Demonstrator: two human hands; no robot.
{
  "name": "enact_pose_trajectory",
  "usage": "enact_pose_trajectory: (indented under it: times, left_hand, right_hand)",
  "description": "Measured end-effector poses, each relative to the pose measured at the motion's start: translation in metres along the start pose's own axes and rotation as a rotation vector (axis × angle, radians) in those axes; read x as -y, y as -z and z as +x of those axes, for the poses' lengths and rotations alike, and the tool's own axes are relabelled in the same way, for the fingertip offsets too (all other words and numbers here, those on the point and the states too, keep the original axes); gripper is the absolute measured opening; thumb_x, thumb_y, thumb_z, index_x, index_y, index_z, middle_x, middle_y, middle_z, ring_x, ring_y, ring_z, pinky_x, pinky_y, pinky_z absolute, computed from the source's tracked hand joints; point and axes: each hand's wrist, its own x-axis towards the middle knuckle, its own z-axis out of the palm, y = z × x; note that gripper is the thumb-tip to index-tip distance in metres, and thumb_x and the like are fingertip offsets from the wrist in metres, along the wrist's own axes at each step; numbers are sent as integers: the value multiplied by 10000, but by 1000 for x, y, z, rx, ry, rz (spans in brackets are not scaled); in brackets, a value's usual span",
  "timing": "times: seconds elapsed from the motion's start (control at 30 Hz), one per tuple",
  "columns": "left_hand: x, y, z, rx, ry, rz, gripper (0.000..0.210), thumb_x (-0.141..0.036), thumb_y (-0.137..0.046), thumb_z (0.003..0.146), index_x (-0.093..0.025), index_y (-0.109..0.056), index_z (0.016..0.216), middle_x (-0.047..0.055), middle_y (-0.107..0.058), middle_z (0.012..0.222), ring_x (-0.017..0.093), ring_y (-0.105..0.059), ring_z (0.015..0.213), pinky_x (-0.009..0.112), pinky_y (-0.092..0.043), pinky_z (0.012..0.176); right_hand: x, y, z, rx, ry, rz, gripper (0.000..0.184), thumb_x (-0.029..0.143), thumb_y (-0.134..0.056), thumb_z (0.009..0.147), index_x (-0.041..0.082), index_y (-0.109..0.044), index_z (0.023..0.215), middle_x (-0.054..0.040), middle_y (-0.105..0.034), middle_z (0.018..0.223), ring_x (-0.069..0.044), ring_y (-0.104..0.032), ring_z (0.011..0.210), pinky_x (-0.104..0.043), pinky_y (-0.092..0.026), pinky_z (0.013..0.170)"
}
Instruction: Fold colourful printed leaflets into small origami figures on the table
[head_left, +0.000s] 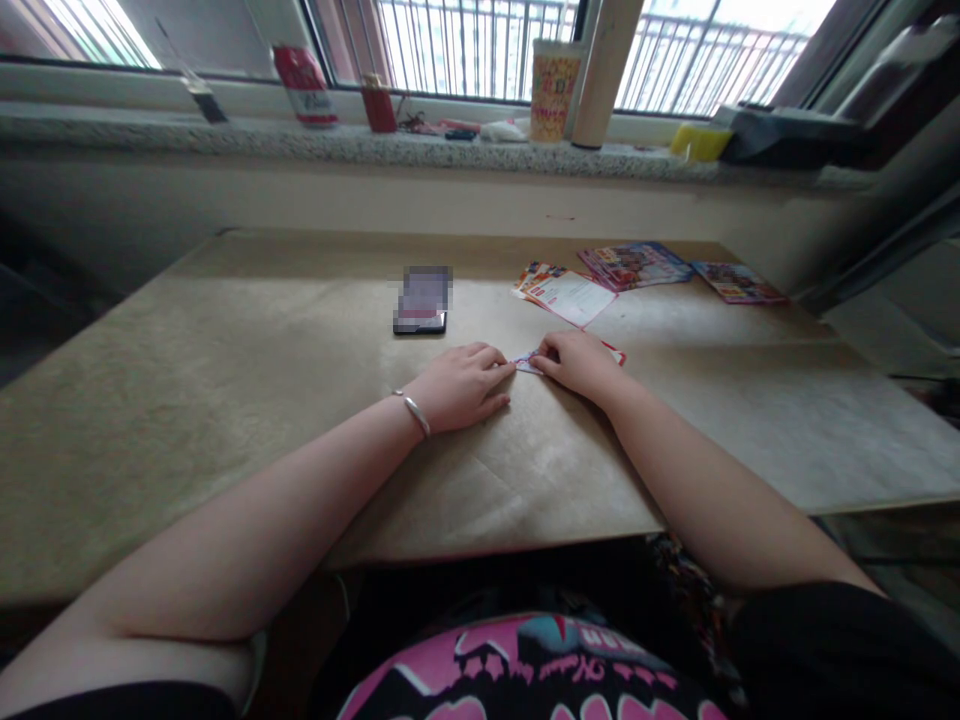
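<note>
A small piece of printed paper (526,364), apparently folded, lies flat on the table between my hands. My left hand (459,387), with a silver bracelet at the wrist, rests on the table with its fingers stretched out. Its fingertips touch the left end of the paper. The fingers of my right hand (579,362) are closed in a pinch on the paper from the other side. A red-edged white corner (618,354) shows beyond the right hand; the hand hides the rest.
A phone (421,300) lies beyond my left hand. Fanned red-edged cards (570,296) lie beyond my right hand, with colourful printed sheets (637,266) and another stack (739,282) farther right. A red can (304,85) and a patterned cup (553,95) stand on the windowsill.
</note>
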Motion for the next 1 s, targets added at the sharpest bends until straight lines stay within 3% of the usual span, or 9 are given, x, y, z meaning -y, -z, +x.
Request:
enact_pose_trajectory:
  times: [0.27,0.73,1.0]
  left_hand:
    - [3,-6,2,-48,1,18,420,-389,-517,942,-151,-583,1282,122,-616,1186,256,-563,1080,377,-475,944]
    - [-3,-2,5,-22,16,81,437,-398,-515,936,-146,-590,1286,121,-619,1178,264,-569,1071,387,-473,923]
    - [10,-1,3,-20,25,16,364,-360,-482,957,-248,-638,1266,87,-626,1126,247,-528,1102,393,-428,988]
  right_hand:
    - [0,0,1,12,2,-19,222,378,-552,897,207,-686,851,-63,-741,876,-209,-638,810,-300,-386,668]
    - [2,0,0,7,4,-40,217,371,-539,894,208,-669,833,-64,-738,869,-209,-631,794,-297,-367,651]
    - [1,0,-1,9,2,-22,209,375,-535,895,216,-661,842,-59,-737,893,-205,-634,812,-294,-373,659]
